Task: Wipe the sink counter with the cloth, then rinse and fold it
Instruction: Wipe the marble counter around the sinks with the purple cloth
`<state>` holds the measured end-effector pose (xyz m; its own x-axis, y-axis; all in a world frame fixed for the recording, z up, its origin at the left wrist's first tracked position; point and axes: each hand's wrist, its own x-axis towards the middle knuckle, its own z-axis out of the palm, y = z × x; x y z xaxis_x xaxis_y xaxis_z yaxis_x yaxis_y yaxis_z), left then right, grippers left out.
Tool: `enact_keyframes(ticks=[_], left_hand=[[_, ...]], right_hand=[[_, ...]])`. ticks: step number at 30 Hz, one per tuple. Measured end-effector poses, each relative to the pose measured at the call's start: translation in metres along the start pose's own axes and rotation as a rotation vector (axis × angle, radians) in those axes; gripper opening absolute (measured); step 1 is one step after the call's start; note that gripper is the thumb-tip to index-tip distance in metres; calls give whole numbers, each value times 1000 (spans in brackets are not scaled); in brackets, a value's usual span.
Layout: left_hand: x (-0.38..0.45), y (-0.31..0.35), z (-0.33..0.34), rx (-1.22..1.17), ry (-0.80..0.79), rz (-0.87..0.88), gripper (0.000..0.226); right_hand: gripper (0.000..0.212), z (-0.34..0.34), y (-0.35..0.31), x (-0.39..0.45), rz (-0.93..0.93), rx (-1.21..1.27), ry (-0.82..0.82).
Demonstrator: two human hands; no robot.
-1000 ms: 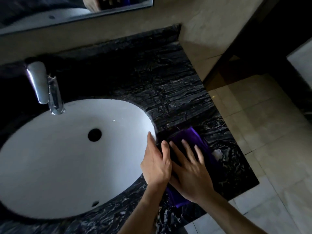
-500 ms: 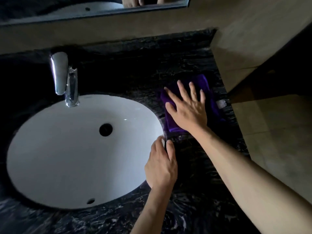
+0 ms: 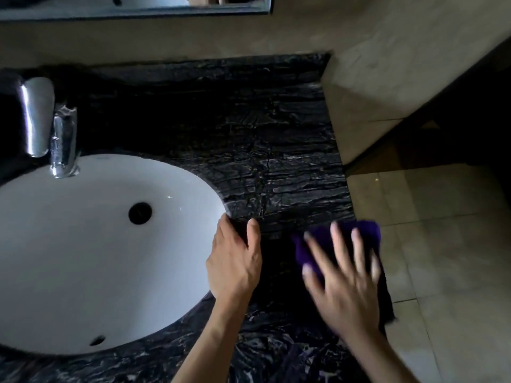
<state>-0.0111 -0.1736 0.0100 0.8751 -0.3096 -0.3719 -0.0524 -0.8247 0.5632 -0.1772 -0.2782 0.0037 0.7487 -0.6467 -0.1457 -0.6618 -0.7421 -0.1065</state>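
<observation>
A purple cloth (image 3: pixel 343 236) lies on the black marble counter (image 3: pixel 276 150) near its right front edge, partly hanging over that edge. My right hand (image 3: pixel 343 280) presses flat on the cloth with fingers spread; it is motion-blurred. My left hand (image 3: pixel 235 264) rests on the counter at the right rim of the white oval sink (image 3: pixel 83 244), fingers relaxed and holding nothing.
A chrome faucet (image 3: pixel 55 128) stands at the sink's back left. The black drain (image 3: pixel 140 213) sits mid-basin. A mirror edge (image 3: pixel 138 9) runs along the beige wall behind. Tiled floor (image 3: pixel 442 244) drops away right of the counter.
My right hand slid the cloth from the far part of the counter back toward the front right edge. My left hand stayed at the sink rim.
</observation>
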Motion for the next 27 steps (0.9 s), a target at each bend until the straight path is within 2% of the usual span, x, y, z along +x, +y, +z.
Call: enact_keyframes(ticks=[4, 7, 9, 14, 17, 20, 24, 27], left_hand=[[-1, -1, 0, -40, 18, -14, 48], [-1, 0, 1, -65, 35, -12, 47], [-1, 0, 1, -76, 42, -16, 48], [-5, 3, -8, -278, 105, -135, 54], [-9, 2, -11, -354, 143, -129, 56], [-5, 1, -8, -346, 165, -119, 64], [-7, 3, -9, -270, 149, -93, 50], [-8, 6, -10, -235, 132, -94, 46]], right_hand=[[58, -6, 0, 124, 88, 39, 66], [59, -7, -24, 168, 94, 8, 70], [58, -7, -37, 160, 32, -7, 87], [59, 1, -63, 55, -367, -14, -31], [59, 0, -66, 25, -432, -27, -98], [58, -5, -81, 69, -428, -9, -120], [59, -6, -123, 165, -412, -13, -50], [57, -4, -142, 201, -395, -31, 1]])
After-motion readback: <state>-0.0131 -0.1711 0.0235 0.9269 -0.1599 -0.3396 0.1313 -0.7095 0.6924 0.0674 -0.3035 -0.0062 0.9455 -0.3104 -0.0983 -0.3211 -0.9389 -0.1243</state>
